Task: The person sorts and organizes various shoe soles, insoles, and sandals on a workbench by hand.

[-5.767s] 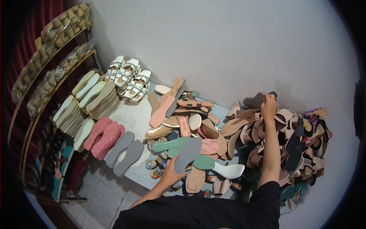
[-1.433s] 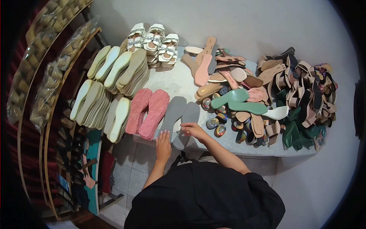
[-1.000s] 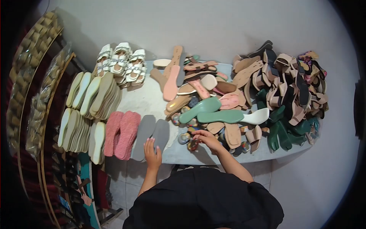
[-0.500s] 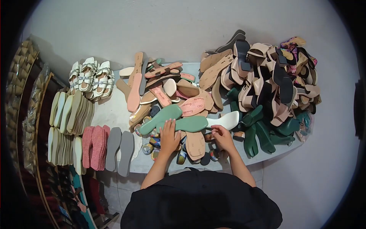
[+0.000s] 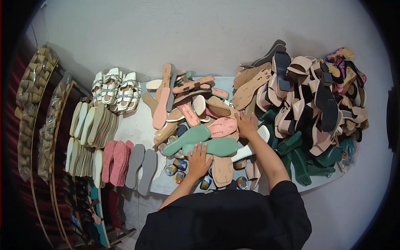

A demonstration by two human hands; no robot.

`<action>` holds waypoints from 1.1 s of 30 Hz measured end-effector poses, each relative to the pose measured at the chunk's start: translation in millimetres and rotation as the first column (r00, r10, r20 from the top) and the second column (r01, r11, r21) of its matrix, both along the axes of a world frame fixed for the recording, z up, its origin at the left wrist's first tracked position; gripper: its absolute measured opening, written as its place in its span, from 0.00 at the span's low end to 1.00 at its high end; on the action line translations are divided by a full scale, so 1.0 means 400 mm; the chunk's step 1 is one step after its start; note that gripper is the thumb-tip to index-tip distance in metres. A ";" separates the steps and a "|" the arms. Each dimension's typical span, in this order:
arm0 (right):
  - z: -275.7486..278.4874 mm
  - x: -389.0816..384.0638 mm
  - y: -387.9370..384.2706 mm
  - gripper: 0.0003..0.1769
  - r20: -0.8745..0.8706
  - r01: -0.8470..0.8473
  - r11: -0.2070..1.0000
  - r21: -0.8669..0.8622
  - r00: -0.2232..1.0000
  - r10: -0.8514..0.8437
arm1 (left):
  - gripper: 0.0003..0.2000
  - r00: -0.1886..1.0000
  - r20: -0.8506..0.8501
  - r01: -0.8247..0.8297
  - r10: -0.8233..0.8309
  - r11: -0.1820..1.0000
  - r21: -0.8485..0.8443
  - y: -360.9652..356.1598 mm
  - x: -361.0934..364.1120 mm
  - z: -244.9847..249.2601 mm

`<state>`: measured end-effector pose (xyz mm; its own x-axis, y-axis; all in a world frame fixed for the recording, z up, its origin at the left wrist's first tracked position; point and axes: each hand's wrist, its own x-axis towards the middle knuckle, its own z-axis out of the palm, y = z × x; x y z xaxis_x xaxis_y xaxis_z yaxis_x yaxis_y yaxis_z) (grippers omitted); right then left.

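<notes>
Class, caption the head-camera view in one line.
Left hand on green soles, right hand by a pink sole, sorted stacks alongside.

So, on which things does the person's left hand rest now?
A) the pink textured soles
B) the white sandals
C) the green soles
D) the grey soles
C: the left hand lies with its fingers spread over the green soles at the front of the middle pile.

A bare table strip (image 5: 134, 126) lay open between the insole stacks (image 5: 98, 125) and the sole heap (image 5: 196, 121); piled sandals (image 5: 308, 100) blocked the right.
</notes>
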<state>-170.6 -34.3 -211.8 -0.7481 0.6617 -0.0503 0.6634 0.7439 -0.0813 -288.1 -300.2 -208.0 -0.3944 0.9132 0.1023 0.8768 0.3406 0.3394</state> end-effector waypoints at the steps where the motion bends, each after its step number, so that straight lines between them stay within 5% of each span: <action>1: -0.004 0.002 0.006 0.38 0.048 -0.031 0.999 0.014 0.998 0.030 | 0.32 1.000 -0.004 -0.002 0.002 1.000 0.002 -0.001 -0.003 -0.002; 8: 0.064 0.089 0.034 0.36 -0.150 -0.199 0.961 0.190 0.962 0.229 | 0.32 0.999 0.034 -0.023 0.022 0.999 0.033 0.007 0.000 0.013; 11: 0.112 0.097 0.061 0.29 -0.206 -0.240 0.960 0.144 0.942 0.266 | 0.31 0.995 0.095 -0.047 0.041 0.997 0.068 0.005 -0.007 0.025; 12: 0.127 0.095 0.065 0.26 -0.300 -0.255 0.931 0.260 0.895 0.329 | 0.30 0.991 0.127 -0.060 0.049 0.995 0.086 0.003 -0.012 0.032; 15: 0.199 0.103 0.081 0.27 -0.253 -0.263 0.921 0.288 0.906 0.339 | 0.28 0.980 0.199 -0.060 0.016 0.974 0.220 -0.009 -0.035 0.045; 19: 0.384 0.171 0.087 0.15 -0.426 -0.172 0.916 0.363 0.843 0.327 | 0.26 0.975 0.219 -0.042 -0.029 0.949 0.313 -0.017 -0.050 0.071; 22: 0.499 0.244 0.078 0.11 -0.542 -0.128 0.941 0.313 0.789 0.287 | 0.25 0.966 0.255 -0.075 -0.037 0.906 0.416 0.001 -0.051 0.093; 25: 0.552 0.305 0.044 0.14 -0.752 0.036 0.998 0.054 0.659 0.016 | 0.24 0.965 0.257 -0.089 -0.050 0.860 0.503 0.028 -0.041 0.131; 26: 0.568 0.318 0.034 0.15 -0.817 0.012 0.997 -0.074 0.573 -0.067 | 0.23 0.968 0.244 -0.078 -0.063 0.846 0.528 0.037 -0.037 0.146; 33: 0.571 0.355 0.010 0.13 -0.887 -0.092 0.964 -0.250 0.421 -0.190 | 0.25 0.956 0.228 -0.027 -0.185 0.719 0.694 0.122 -0.017 0.222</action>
<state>-28.5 -30.4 16.6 -0.4216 0.7704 0.4783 0.1375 0.5756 -0.8061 -294.8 -251.3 -119.1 -0.4315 0.6611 0.6139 0.7296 -0.1444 0.6684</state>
